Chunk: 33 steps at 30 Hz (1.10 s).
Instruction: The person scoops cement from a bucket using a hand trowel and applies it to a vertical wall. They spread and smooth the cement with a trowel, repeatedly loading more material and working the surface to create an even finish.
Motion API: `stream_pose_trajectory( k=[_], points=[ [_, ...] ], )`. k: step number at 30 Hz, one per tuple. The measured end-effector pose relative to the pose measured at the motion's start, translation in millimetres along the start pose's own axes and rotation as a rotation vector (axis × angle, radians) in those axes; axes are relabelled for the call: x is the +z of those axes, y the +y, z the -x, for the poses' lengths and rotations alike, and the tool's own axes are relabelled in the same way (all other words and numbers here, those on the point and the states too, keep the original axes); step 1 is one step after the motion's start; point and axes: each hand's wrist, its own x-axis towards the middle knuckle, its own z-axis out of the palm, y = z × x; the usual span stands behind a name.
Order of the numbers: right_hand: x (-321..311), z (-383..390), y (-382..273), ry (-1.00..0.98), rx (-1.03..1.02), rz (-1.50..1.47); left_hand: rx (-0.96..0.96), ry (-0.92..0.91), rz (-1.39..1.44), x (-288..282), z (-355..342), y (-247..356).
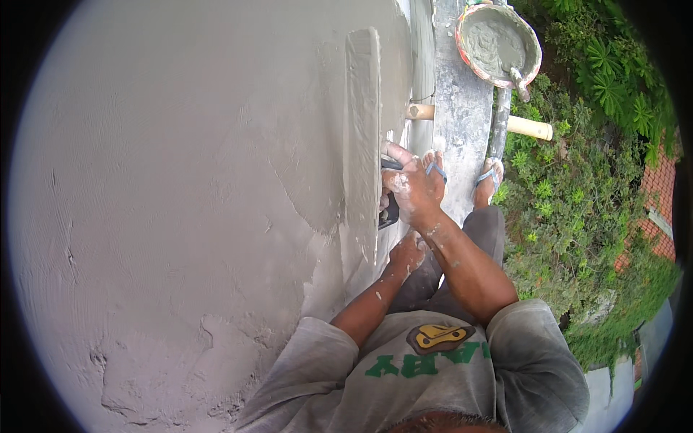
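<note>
Where float [363,144] meets wall [180,144]: wet grey plaster, smoother above, rough at lower left.
Right hand [416,189]: fingers wrapped round float handle [390,164].
Left hand [409,250]: nearer body; finger state cannot be told.
Plank [465,94]: underfoot, bucket [535,52] near far end.
Right side: greenery [552,187].

a grey short-sleeved shirt [433,390] with green lettering [390,366] and a yellow emblem [440,337] tops dark trousers [486,231] and blue-strapped flip-flops [494,175].
</note>
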Motion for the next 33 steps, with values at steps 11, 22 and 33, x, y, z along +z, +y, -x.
stream_pose_trajectory(
  k=[11,22,33],
  points=[
    [-90,-137,38,0.133,0.196,-0.094,0.008,0.038,0.107,1,9,2],
    [52,35,-21,-0.292,-0.320,0.443,0.090,0.011,-0.036,19,-6,-5],
    [37,38,-25,-0.113,-0.058,0.093,0.089,0.003,-0.076,-10,2,-6]
  ],
)
